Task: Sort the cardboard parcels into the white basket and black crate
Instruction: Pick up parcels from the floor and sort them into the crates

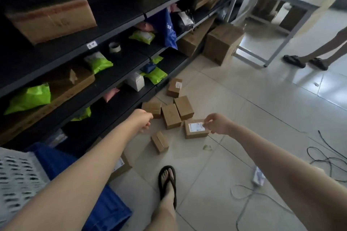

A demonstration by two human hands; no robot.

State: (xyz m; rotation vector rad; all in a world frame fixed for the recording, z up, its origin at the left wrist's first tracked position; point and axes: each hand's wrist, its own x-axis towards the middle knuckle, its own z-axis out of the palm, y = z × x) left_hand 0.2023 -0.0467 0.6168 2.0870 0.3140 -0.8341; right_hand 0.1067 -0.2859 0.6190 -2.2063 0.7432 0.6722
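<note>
While both arms reach down toward the floor, entries run left to right. White basket: at the lower left of the view, with a blue crate just beside it; no black crate is visible. Half-hidden parcel: on the floor against the blue crate, mostly covered by the left forearm. Left hand: fingers loosely curled, nothing seen in it, hanging over the floor's edge along the foot of the shelf. Small parcel: just past that hand, lying on its own and apart from the others. Plain parcel: one of a close cluster of brown boxes, touching its neighbour. Far parcel: further along the shelf foot, label facing up. Labelled parcel: flat on the floor at the right of the cluster, label up. Right hand: fingers half curled, thumb and forefinger a narrow gap apart over that parcel's right top corner. It is not closed on the parcel as far as I can see, and contact cannot be confirmed. Cables: loose on the floor well to the right. Handling estimate: the parcels are small corrugated boxes, stiff-walled and probably light enough for one hand. Bare cardboard should give good friction; tape and the glossy label will be slicker. Best hold is likely from above, across the narrower width, thumb on one side wall and fingers on the opposite wall. Contents are unknown, so grip without crushing and set down rather than drop.
</note>
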